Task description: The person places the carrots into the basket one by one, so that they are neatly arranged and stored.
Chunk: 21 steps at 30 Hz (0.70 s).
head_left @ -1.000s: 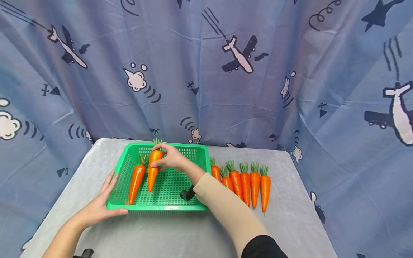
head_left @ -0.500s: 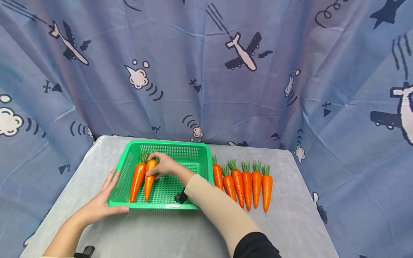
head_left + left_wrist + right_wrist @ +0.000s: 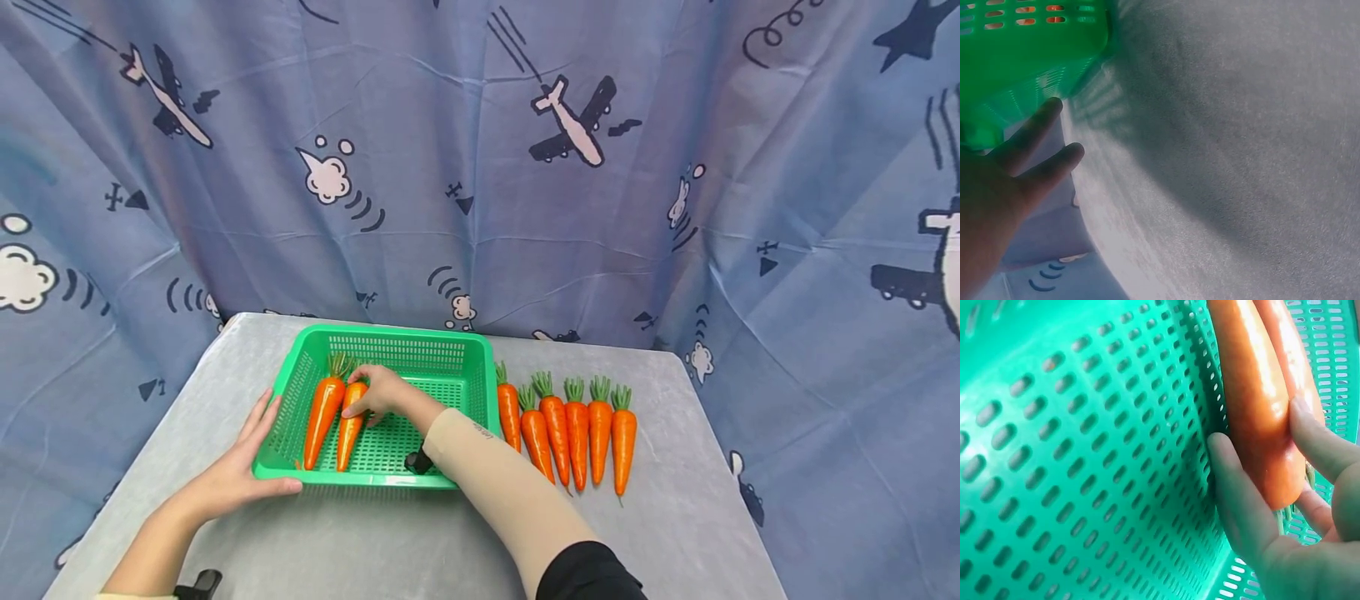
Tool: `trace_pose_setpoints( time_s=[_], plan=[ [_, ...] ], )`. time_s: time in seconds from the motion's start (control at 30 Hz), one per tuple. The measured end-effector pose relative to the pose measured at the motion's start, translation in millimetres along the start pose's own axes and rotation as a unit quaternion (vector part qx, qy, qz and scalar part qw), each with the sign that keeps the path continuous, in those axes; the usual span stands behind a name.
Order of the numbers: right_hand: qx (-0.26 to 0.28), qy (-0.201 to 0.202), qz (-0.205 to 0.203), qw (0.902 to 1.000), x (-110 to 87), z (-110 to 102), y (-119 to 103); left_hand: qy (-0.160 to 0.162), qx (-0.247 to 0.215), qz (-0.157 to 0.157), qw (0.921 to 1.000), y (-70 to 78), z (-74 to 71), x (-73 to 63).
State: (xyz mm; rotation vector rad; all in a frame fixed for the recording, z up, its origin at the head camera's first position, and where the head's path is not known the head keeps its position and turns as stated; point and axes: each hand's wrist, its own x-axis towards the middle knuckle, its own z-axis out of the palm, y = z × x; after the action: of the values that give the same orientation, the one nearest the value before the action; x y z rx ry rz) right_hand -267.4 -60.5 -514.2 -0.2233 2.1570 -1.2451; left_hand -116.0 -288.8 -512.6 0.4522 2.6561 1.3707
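Note:
A green plastic basket (image 3: 352, 478) with slotted walls stands on the table, one carrot (image 3: 323, 419) lying along its left side. Right beside that carrot is a second one (image 3: 348, 435), its leafy top toward the back. My right hand (image 3: 386, 392) reaches into the basket and pinches this second carrot near its top. In the right wrist view the thumb and fingers lie on either side of the held carrot (image 3: 1257, 394), close over the slotted floor. At the basket's front left corner, my left hand (image 3: 225, 486) rests with straight fingers along the outside and thumb by the front rim.
Several carrots (image 3: 577, 437) lie in a row on the grey table (image 3: 375, 542), right of the basket, leafy tops toward the back. A blue curtain (image 3: 420, 167) with aeroplane prints hangs behind the table and along its sides.
My right hand has lowered the second carrot into the basket and brought it alongside the first, shifting slightly left and toward the front. The left hand keeps its place at the corner.

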Motion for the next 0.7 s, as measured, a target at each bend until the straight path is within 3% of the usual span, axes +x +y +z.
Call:
trace_pose_setpoints(
  time_s=[0.2, 0.4, 0.7],
  plan=[
    [-0.031, -0.001, -0.005, 0.9995, -2.9, -7.4, -2.0, -0.001, 0.005, -0.002, 1.0, 0.7, -0.6, 0.7],
    [-0.027, -0.02, -0.006, 0.9994, -4.8, -18.8, -6.2, 0.002, 0.004, -0.001, 1.0, 0.6, -2.3, 0.7],
    [-0.06, -0.036, -0.014, 0.9975, -3.6, -16.3, 1.3, -0.004, -0.002, -0.006, 1.0, 1.3, -1.1, -0.2]
  ],
)
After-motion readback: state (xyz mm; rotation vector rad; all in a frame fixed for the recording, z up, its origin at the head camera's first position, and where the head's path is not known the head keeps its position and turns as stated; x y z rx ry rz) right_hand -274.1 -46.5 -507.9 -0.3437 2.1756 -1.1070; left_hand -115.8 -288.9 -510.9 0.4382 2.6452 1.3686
